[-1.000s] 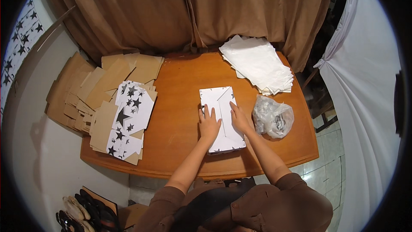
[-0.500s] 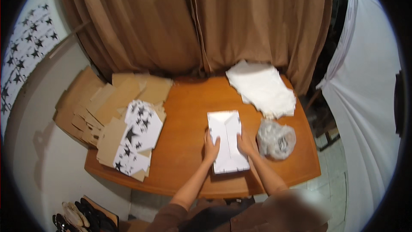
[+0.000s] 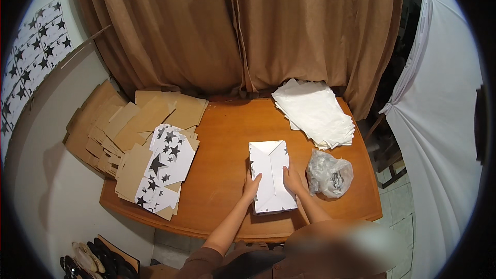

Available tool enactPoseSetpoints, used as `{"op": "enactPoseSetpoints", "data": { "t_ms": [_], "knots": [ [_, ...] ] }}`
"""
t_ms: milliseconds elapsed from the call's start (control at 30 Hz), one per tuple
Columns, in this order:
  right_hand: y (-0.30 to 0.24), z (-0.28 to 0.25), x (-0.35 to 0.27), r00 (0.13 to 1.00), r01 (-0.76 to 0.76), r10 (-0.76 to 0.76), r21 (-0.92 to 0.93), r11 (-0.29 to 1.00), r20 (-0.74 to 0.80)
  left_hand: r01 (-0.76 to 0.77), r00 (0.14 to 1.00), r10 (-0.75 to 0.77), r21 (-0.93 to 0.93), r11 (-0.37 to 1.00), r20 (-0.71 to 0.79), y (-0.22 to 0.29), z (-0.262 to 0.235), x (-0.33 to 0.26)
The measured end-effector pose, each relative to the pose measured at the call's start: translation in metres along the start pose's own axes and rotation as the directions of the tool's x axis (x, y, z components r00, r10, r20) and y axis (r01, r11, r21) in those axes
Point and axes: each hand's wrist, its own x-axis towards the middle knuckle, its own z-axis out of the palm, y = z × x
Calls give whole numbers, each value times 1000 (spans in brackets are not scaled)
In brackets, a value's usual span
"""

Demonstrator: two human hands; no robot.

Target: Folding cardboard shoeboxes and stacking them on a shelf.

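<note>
A white cardboard box (image 3: 269, 178) rests at the front middle of the wooden table, its long side pointing away from me. Fold lines run over its upper face, and bits of dark star print show along its edges. My left hand (image 3: 251, 186) grips its left side with the thumb on top. On the opposite side, my right hand (image 3: 292, 180) clasps it the same way. The fingers of both hands are partly hidden by the box. Just right of my right hand lies a crumpled clear plastic bag (image 3: 333, 175) with something inside that I cannot make out.
Flat brown cardboard pieces (image 3: 147, 116) pile up on the table's left, with star-printed white card (image 3: 160, 168) on top. White sheets (image 3: 315, 111) are stacked at the back right. Behind the table (image 3: 222, 134) hangs a brown curtain (image 3: 165, 31). Shoes (image 3: 98, 258) stand at lower left.
The whole view has shifted slightly, and the box with both hands on it sits a little lower in the picture. My grip looks the same.
</note>
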Motion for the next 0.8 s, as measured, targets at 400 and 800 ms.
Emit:
{"op": "enactPoseSetpoints", "data": {
  "t_ms": [400,800],
  "knots": [
    [-65,11,-27,969,-201,247,-485,851,33,429,893,-368,-242,871,260,18,-9,-12],
    [-19,12,2,996,-7,-20,315,949,82,-94,992,112,-238,967,62,119,-37,12]
  ]
}}
